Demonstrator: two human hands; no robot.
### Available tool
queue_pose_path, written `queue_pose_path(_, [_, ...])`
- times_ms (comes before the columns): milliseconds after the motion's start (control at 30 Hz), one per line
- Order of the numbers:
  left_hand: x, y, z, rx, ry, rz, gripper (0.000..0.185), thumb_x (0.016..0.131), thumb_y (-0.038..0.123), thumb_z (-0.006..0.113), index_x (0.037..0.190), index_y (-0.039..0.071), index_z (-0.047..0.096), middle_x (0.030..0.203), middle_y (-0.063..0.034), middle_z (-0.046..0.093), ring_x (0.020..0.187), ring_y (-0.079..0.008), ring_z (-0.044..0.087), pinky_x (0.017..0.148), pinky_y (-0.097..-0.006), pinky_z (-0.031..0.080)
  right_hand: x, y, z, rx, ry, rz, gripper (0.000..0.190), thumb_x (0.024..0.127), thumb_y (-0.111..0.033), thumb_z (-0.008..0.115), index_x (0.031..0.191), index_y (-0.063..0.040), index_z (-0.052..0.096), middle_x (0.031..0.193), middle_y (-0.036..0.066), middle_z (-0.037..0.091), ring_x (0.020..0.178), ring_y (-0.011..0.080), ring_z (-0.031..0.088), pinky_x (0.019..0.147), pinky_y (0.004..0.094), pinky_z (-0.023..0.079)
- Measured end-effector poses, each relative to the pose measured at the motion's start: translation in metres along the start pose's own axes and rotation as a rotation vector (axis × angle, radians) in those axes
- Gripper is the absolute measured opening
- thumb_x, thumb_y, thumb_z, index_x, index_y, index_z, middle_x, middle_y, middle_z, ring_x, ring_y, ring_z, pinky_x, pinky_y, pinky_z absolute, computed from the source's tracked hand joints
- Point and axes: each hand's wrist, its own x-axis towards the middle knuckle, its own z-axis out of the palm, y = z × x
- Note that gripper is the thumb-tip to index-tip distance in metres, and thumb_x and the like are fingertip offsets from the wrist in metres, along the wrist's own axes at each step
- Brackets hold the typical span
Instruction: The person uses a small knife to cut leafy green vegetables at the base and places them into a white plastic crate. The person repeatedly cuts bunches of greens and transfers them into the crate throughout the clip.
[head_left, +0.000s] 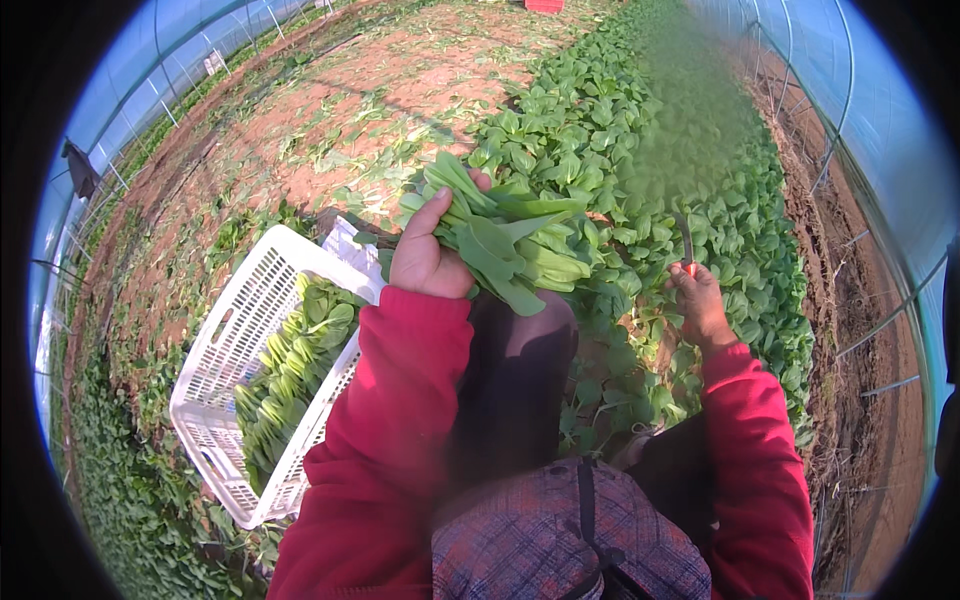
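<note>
My left hand (433, 259) is closed around a bunch of leafy greens (502, 240) that look like bok choy, held above my knee. Their leaves fan out to the right, and some of my fingers are hidden beneath them. On the right, my right hand (697, 300) grips the red handle of a curved knife (685, 238), probably a small sickle. Its dark blade points up over the growing greens (600, 150). To the left of my left forearm stands a white slatted plastic crate (217, 352), with cut greens (300, 375) lined up along its right side.
Bare soil (442, 75) strewn with loose leaves stretches ahead on the left. A red crate (544, 5) sits at the far end. Metal hoops and plastic film (892, 150) of a greenhouse tunnel rise on both sides. White material (352, 244) lies by the crate's far end.
</note>
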Motion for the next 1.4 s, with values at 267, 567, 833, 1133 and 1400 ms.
queue_pose_path(267, [-0.089, 0.12, -0.148, 0.354, 0.416, 0.244, 0.042, 0.088, 0.005, 0.063, 0.127, -0.006, 0.055, 0.111, -0.0161, 0.068, 0.102, -0.0294, 0.067, 0.092, -0.0421, 0.054, 0.027, 0.067, -0.066, -0.267, 0.171, 0.217, 0.014, 0.097, -0.021, 0.06, 0.106, -0.01, 0.06, 0.08, 0.0, 0.059, 0.045, 0.0045, 0.037, 0.039, 0.022, 0.028])
queue_pose_path(567, [-0.077, 0.297, -0.388, 0.813, 1.07, 0.337, 0.021, 0.082, 0.012, 0.074, 0.095, -0.004, 0.071, 0.085, -0.011, 0.071, 0.071, -0.0242, 0.068, 0.068, -0.0372, 0.056, 0.002, 0.137, -0.091, -0.167, 0.384, 0.389, 0.014, 0.097, -0.018, 0.058, 0.107, -0.008, 0.06, 0.081, 0.0, 0.059, 0.05, 0.0058, 0.044, 0.043, 0.0226, 0.034])
queue_pose_path(833, [-0.031, 0.237, -0.61, 1.616, 1.264, 0.05, 0.084, 0.082, 0.038, 0.073, 0.142, -0.009, 0.04, 0.13, -0.0288, 0.058, 0.123, -0.0393, 0.056, 0.104, -0.0437, 0.042, -0.015, 0.166, -0.114, -0.642, 0.338, 0.505, 0.015, 0.096, -0.017, 0.058, 0.105, -0.005, 0.061, 0.085, 0.001, 0.063, 0.059, 0.0093, 0.054, 0.053, 0.0237, 0.044])
queue_pose_path(1133, [-0.019, 0.303, -0.653, 2.04, 1.501, -0.432, 0.08, 0.08, 0.052, 0.064, 0.133, -0.007, 0.054, 0.128, -0.03, 0.059, 0.122, -0.0429, 0.055, 0.105, -0.0455, 0.041, -0.014, 0.161, -0.043, -0.358, 0.228, 0.593, 0.016, 0.095, -0.015, 0.06, 0.106, -0.004, 0.06, 0.084, 0.002, 0.063, 0.054, 0.0084, 0.051, 0.048, 0.024, 0.042])
queue_pose_path(1400, [0.033, 0.339, -0.659, 2.13, 1.053, -0.406, 0.068, 0.09, 0.04, 0.054, 0.144, 0.0, 0.045, 0.142, -0.0235, 0.051, 0.129, -0.0391, 0.05, 0.109, -0.0417, 0.037, -0.03, 0.191, -0.064, -0.27, 0.245, 0.695, 0.017, 0.098, -0.018, 0.06, 0.107, -0.004, 0.057, 0.081, 0.006, 0.062, 0.045, 0.0072, 0.043, 0.038, 0.0234, 0.033])
